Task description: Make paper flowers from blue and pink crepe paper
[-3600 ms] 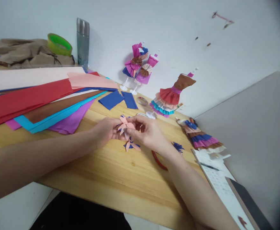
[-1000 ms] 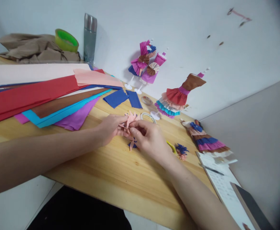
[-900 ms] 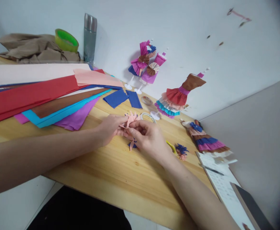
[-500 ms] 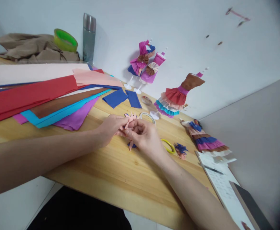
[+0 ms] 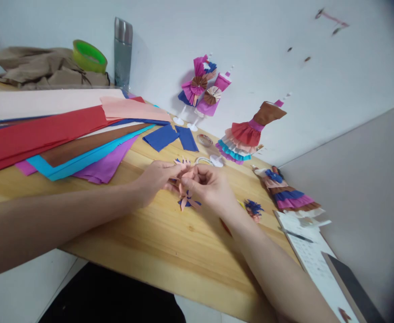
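Note:
Between my two hands, over the middle of the wooden table (image 5: 143, 251), is a strip of pink and blue paper with pointed, petal-like cuts (image 5: 185, 197). My left hand (image 5: 158, 179) pinches its upper left part. The thumb and fingers of my right hand (image 5: 210, 184) are closed on the pink paper just to the right. The lower end of the strip hangs below the fingers, with pink and blue points spread apart. Part of the paper is hidden by the fingers.
Crepe paper sheets (image 5: 49, 130) lie at the left, two blue pieces (image 5: 161, 137) further back. Dressed miniature stands (image 5: 247, 130) are by the wall. Right of my hands are a blue fringed piece (image 5: 253, 207), a paper dress (image 5: 291, 195) and a written sheet (image 5: 311, 251).
My right hand has shifted slightly right and up, and more of the pink and blue points shows below the fingers. The yellow ring is now mostly hidden by my right arm.

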Demonstrator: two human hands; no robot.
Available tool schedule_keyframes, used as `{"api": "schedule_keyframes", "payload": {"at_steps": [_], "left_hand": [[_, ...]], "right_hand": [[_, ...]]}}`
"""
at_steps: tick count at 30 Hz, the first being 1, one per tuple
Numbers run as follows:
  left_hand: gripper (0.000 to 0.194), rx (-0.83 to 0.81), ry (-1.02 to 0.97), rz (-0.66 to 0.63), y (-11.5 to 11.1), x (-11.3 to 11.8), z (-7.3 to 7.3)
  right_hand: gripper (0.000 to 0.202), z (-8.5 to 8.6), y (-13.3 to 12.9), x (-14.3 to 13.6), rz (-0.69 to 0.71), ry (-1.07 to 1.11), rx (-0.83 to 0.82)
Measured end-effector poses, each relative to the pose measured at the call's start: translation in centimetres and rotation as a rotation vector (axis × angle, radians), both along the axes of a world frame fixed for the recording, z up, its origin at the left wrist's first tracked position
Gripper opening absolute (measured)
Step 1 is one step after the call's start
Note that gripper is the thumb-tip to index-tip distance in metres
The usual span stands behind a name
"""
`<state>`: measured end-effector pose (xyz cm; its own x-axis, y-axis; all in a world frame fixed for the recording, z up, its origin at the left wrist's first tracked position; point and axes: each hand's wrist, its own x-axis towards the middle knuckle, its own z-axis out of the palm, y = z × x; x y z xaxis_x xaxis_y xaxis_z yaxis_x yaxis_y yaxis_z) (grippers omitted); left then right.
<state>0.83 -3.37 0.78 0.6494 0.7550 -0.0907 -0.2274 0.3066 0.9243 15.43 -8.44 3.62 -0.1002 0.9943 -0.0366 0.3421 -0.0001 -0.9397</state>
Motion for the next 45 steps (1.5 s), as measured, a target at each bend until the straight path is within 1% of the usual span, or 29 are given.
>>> {"api": "schedule_keyframes", "payload": {"at_steps": [3,5,8,10,13,15,18,20,22,27,30,35,38,42,45], "left_hand": [[0.029,-0.011,-0.023,-0.026,0.0,-0.2,0.1],[0.03,-0.007,-0.035,-0.052,0.0,-0.2,0.1],[0.026,-0.04,-0.035,-0.032,0.1,-0.2,-0.1],[0.024,-0.059,-0.049,-0.035,0.3,-0.2,-0.4],[0.024,-0.06,-0.065,-0.063,0.6,-0.1,-0.9],[0.023,-0.069,-0.054,-0.063,0.7,0.0,-1.0],[0.025,-0.084,-0.034,-0.067,0.7,0.0,-0.9],[0.026,-0.094,-0.032,-0.067,0.7,0.0,-0.8],[0.026,-0.096,-0.038,-0.076,0.6,0.0,-0.7],[0.025,-0.063,-0.079,-0.108,0.8,-0.1,-1.3],[0.028,-0.046,-0.086,-0.139,0.9,-0.1,-1.5],[0.025,-0.058,-0.07,-0.145,0.9,-0.2,-1.3],[0.03,-0.049,-0.087,-0.185,0.9,-0.1,-1.4],[0.032,-0.09,-0.079,-0.138,0.9,0.0,-1.3],[0.027,-0.117,-0.069,-0.115,0.8,0.1,-1.0]], "right_hand": [[0.028,1.7,-0.1,0.8,0.076,-0.03,0.05],[0.026,2.7,-0.2,1.3,0.084,-0.044,0.092],[0.028,3.2,-0.1,2.1,0.112,-0.002,0.102],[0.029,2.9,0.2,2.4,0.103,0.013,0.068],[0.025,2.1,0.7,2.5,0.057,-0.018,0.025],[0.02,1.8,1.0,2.5,0.025,-0.064,0.07],[0.014,1.6,1.3,2.6,-0.042,-0.18,0.18],[0.011,1.6,1.3,2.6,-0.062,-0.24,0.192],[0.01,1.7,1.3,2.7,-0.051,-0.264,0.181],[0.015,1.5,1.2,2.5,0.01,-0.213,0.2],[0.018,1.2,1.3,2.4,0.006,-0.218,0.199],[0.016,1.1,1.3,2.5,0.011,-0.207,0.189],[0.016,1.1,1.4,2.5,0.0,-0.193,0.202],[0.016,0.7,1.8,2.6,0.0,-0.154,0.226],[0.018,0.3,2.0,2.7,-0.016,-0.103,0.227]]}}
